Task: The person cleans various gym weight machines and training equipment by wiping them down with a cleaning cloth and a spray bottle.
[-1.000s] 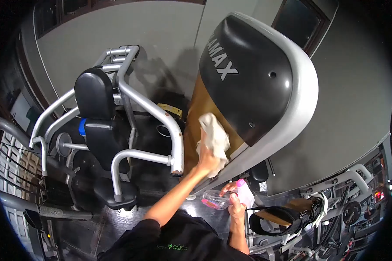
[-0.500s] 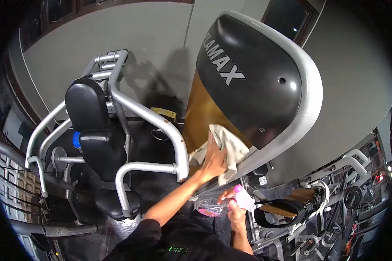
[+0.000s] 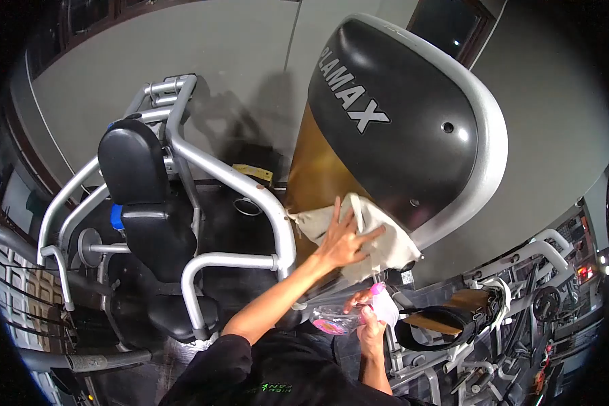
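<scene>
1. Three black cushions (image 3: 157,237) sit within a silver frame (image 3: 231,178), whose bent bars reach out on both sides of the seat; nothing of it is in the hands.
2. Behind the frame, by the wall's foot, lies a yellow piece (image 3: 252,174), too far off to identify.
3. Next comes the tan panel (image 3: 321,166) of the tall machine, its lower part covered by the cloth (image 3: 394,245).
4. On that cloth rests the left hand (image 3: 342,245), open, fingers spread and palm toward the panel. It looks pressed flat rather than gripping, probably so the cloth stays spread over the surface. The cloth lies directly under this hand, showing on both sides of it, and its right edge reaches the silver rim (image 3: 490,152).
5. Below the cloth is a see-through bottle (image 3: 333,322) with a pink top, lying tilted almost sideways. The right hand (image 3: 372,327) is closed around its upper end, near the top. Held low and near the body, it seems kept out of the left hand's way yet within easy reach.
6. Above and right of the cloth swells the machine's dark cover (image 3: 399,149), touched by neither hand.
7. Farther right, a black strap (image 3: 413,338) hangs in a loop beside other gym equipment, apart from the right hand.
</scene>
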### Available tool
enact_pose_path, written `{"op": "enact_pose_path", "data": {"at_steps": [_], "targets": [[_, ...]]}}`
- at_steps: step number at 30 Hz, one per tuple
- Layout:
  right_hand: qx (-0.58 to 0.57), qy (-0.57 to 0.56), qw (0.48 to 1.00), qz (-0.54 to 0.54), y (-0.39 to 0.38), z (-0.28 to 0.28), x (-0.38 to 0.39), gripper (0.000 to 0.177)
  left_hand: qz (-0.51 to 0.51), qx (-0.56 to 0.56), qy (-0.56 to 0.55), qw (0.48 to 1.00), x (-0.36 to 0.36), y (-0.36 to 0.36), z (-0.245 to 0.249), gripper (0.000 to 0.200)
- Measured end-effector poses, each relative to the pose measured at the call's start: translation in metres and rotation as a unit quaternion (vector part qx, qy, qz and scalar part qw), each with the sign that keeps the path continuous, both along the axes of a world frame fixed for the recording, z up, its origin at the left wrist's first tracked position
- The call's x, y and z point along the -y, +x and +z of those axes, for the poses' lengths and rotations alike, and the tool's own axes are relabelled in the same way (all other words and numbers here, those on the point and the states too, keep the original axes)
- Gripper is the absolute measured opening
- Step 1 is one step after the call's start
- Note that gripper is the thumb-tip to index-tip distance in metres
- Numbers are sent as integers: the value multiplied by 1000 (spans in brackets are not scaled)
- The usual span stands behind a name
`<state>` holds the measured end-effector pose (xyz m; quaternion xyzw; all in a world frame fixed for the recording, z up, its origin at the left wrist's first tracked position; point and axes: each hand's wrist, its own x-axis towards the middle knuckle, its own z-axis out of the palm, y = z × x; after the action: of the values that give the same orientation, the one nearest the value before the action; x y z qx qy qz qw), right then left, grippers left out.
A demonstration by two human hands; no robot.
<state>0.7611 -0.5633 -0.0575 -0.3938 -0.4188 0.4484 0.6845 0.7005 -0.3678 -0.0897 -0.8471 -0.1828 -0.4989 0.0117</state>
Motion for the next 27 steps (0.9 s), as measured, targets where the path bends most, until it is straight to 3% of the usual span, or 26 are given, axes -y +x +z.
{"op": "enact_pose_path", "data": {"at_steps": [2,4,5,6,8,9,10,12,14,16,17,18,20,22,23,24,25,26,27], "targets": [[10,-17,1000,-10,1,3,2,28,51,38,-138,988,-2,-7,14,80],[8,-9,1000,-21,2,3,3,28,87,293,-161,938,-18,4,21,61],[7,-9,1000,-23,3,1,4,28,129,345,-284,886,-39,17,1,61],[-4,4,1000,-16,6,-1,5,25,103,372,-275,881,-53,17,0,64],[-13,19,1000,-4,8,-6,6,23,88,317,-157,931,-30,12,3,62],[-10,9,1000,-9,8,-8,5,26,29,232,-166,958,-19,5,-3,56],[-6,-2,1000,-14,8,-10,3,29,-11,62,-178,982,-11,2,-11,50],[-9,-11,1000,-14,5,-10,3,29,23,-6,-4,1000,6,6,-1,48],[-11,-21,1000,-17,5,-9,2,29,-9,6,-11,1000,-6,-1,-5,51],[-14,-16,1000,-4,5,-7,3,29,2,66,-103,993,-18,-9,5,53],[-22,-11,1000,-12,5,-11,4,29,56,150,-113,981,-27,-6,7,64],[-22,-10,1000,-13,6,-13,5,29,67,218,-144,963,-40,-4,9,68],[-8,-11,1000,-18,10,-13,8,28,45,386,-355,850,-59,-3,29,58],[-7,-11,1000,-27,9,-10,12,28,-79,536,-422,727,-105,10,-24,60],[-7,-11,999,-29,9,-8,13,27,65,409,-369,832,-96,21,-51,59],[-8,-11,1000,-27,10,-11,12,27,-137,576,-337,732,-84,30,-55,62],[-6,-14,1000,-26,12,-16,12,27,-21,387,-254,886,-72,19,-50,63],[-3,-18,1000,-26,13,-19,13,26,96,169,-151,969,-54,8,-37,63],[-3,-19,1000,-25,12,-18,13,26,87,137,-117,980,-29,6,-30,61]]}}
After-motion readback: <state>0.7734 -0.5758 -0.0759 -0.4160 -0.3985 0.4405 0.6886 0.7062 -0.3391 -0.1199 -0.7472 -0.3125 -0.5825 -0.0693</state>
